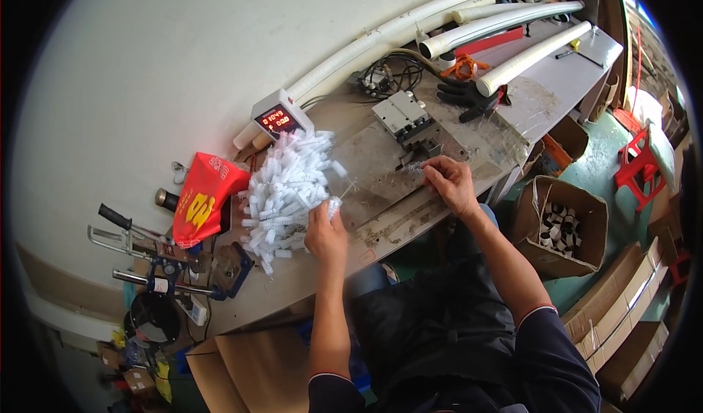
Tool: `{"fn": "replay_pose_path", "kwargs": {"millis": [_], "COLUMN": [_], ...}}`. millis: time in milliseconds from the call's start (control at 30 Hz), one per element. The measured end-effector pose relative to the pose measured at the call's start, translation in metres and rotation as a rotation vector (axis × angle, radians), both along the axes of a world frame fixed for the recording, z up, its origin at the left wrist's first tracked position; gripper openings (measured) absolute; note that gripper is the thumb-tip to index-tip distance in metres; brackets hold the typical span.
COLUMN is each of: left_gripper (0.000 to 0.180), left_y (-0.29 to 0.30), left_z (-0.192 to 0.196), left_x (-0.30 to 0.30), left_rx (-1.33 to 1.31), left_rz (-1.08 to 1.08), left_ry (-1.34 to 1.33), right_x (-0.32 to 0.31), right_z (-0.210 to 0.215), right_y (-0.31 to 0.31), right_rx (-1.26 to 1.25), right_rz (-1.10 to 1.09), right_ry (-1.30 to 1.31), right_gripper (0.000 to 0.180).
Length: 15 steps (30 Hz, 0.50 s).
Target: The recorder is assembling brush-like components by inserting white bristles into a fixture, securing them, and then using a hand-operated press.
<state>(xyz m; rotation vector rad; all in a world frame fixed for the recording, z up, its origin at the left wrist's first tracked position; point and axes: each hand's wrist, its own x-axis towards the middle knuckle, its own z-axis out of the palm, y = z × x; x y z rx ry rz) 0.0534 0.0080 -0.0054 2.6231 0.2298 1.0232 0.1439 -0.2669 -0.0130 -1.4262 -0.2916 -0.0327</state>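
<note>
My left hand (327, 236) is closed around a small whitish translucent piece (335, 206) at the right edge of a pile of white ribbed plastic tubes (287, 190). A thin pale strand (349, 189) sticks up beside that piece. To the right, my right hand (449, 184) has its thumb and fingers pinched together at the front of a grey metal machine (405, 116). Clear, wispy material (414, 168) shows at its fingertips, too fine to name. A single white tube (338, 168) lies just off the pile, between the hands.
Behind the pile stands a counter box (280, 116) with a red display, beside a red plastic bag (203, 201). A black glove (469, 99) and long white pipes (505, 28) lie farther back. A cardboard box of short tubes (560, 222) sits on the floor at right.
</note>
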Motion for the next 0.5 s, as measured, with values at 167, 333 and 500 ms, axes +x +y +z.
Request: {"fn": "replay_pose_path", "kwargs": {"millis": [167, 333, 500], "left_gripper": [0.033, 0.041, 0.045], "left_y": [-0.031, -0.065, -0.075], "left_z": [0.019, 0.023, 0.017], "left_x": [0.006, 0.027, 0.050], "left_rx": [-0.021, -0.053, -0.047], "left_rz": [-0.361, -0.612, -0.746], "left_ry": [-0.002, 0.030, 0.024], "right_x": [0.003, -0.003, -0.004], "right_z": [-0.001, 0.013, 0.021], "right_y": [0.003, 0.002, -0.010], "right_rx": [-0.181, -0.414, -0.670], "right_rz": [-0.122, 0.009, 0.045], "right_ry": [-0.321, -0.583, -0.494], "right_gripper": [0.013, 0.011, 0.010]}}
